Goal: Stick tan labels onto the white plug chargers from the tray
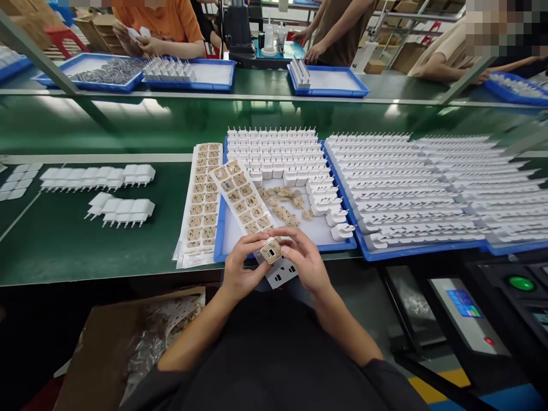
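Across a factory hall, one worker (156, 25) appears at eleven o'clock from the hands and another (345, 34) at one, beyond a green tabletop (64, 240). At its near edge, the left hand (240, 268) and right hand (307, 262) have their fingers closed around one charger (270, 251). A blue tray (220, 237) lies at twelve, sheets (201, 200) at ten, fuller trays (405, 251) toward two; a box (98, 342) stands below at eight.

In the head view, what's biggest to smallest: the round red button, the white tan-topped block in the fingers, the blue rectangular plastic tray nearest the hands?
1. Blue rectangular plastic tray
2. White tan-topped block
3. Round red button
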